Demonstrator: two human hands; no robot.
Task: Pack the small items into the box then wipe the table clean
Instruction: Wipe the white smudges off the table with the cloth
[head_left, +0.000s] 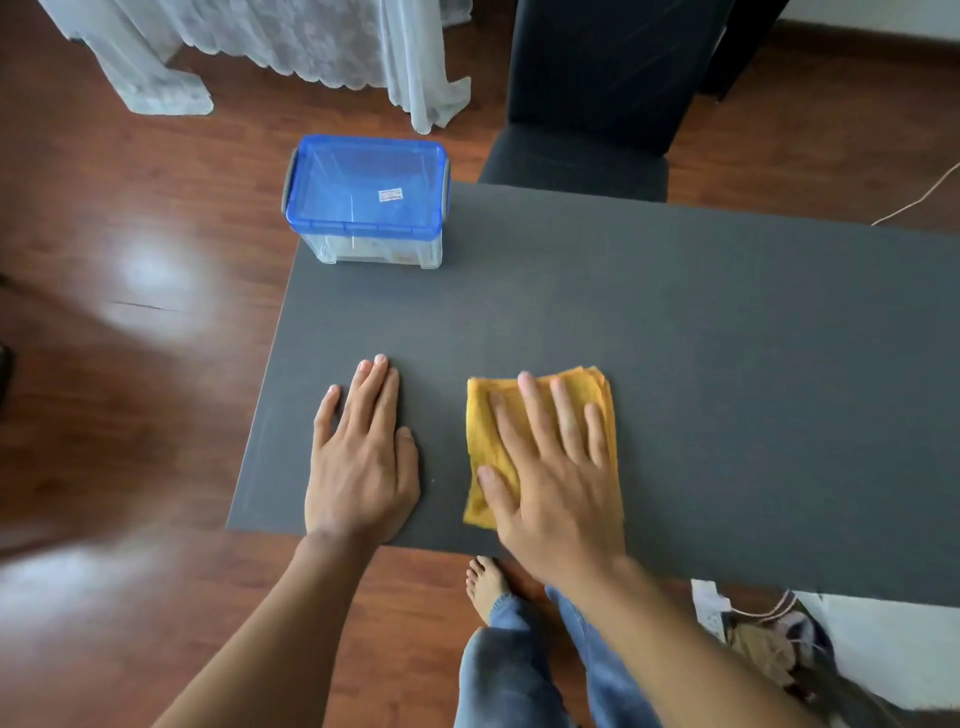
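Fingers (563, 415) of the right hand (556, 483) lie spread flat, pressing the folded yellow cloth (485, 415) onto the dark table (675, 338) near its near edge; left hand (363, 457) rests flat, empty, beside it. Lidded blue box (366, 200) stands at the far left corner.

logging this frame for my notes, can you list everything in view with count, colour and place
clear plastic box with blue lid: 1, clear and blue, far left corner of the table, lid on
folded yellow cloth: 1, yellow, near edge of the table, under the right hand
dark grey table: 1, dark grey, centre of view
black chair: 1, black, beyond the table's far edge
white lace curtain: 1, white, top left, reaching the floor
wooden floor: 1, reddish brown, around the table
left hand: 1, flat on the table, left of the cloth
right hand: 1, pressed flat on the cloth
bare foot: 1, on the floor under the near table edge
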